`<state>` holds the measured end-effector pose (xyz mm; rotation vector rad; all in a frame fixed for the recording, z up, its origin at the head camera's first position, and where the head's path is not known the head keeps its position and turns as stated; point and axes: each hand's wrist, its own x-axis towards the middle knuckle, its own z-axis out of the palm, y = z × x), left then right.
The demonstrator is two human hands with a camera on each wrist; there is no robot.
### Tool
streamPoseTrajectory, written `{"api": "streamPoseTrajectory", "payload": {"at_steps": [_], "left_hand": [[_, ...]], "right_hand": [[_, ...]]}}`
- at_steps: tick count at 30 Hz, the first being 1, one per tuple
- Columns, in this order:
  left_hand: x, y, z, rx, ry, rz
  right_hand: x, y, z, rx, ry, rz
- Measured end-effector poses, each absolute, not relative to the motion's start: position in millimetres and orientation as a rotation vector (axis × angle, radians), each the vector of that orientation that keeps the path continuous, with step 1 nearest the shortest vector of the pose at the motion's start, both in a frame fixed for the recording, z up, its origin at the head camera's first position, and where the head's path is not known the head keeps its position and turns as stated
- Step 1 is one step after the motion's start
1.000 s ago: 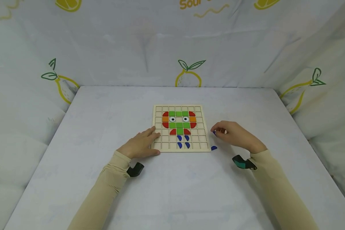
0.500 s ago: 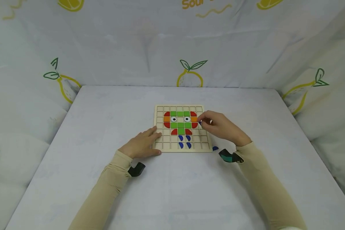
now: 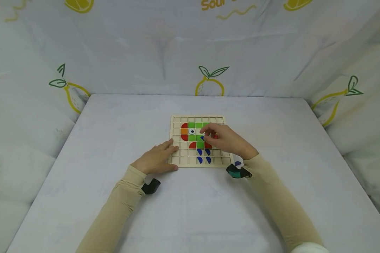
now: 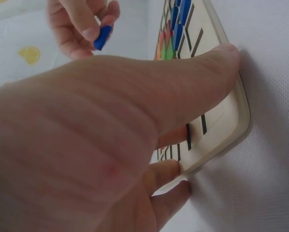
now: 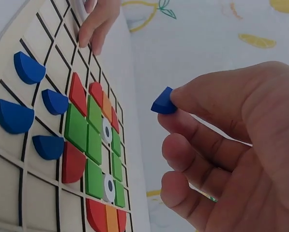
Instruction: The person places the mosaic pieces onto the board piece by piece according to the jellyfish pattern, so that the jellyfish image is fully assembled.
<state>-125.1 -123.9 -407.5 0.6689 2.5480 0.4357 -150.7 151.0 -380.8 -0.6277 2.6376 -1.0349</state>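
A square wooden grid board (image 3: 183, 161) lies on the table with flat coloured pieces on it. My left hand (image 3: 155, 158) rests on its left edge, fingers spread and thumb by the near corner. Over the board, my right hand (image 3: 228, 138) pinches a blue piece (image 5: 163, 101) between thumb and forefinger; the right wrist view shows it clear of the board. Several blue half-round pieces (image 5: 30, 67) sit in the grid below green squares (image 5: 78, 128), red curved pieces (image 5: 74, 162), an orange square (image 3: 184, 131) and round eye pieces (image 5: 107, 130). The right hand hides part of this pattern in the head view.
One loose blue half-round piece (image 3: 238, 163) lies on the table beside the board's near right corner, close to the right wrist's camera (image 3: 238, 172). White cloth (image 3: 139, 116) covers the table. Lemon-printed curtains (image 3: 114, 63) hang behind and at both sides.
My right hand has moved left from the table beside the board to above its middle, carrying the pinched blue piece. The left hand keeps its place on the board's edge.
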Motion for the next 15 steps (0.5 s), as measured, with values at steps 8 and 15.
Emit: {"api": "streamPoseTrajectory", "payload": {"at_steps": [8,15], "left_hand": [[-126,-124,-410,0.666,2.543,0.424],[-126,-125,-410,0.672,2.552,0.428]], "right_hand": [[-152,134,-391,-0.655,2.604,-0.989],[-150,115,-402,-0.580,2.668,-0.883]]}}
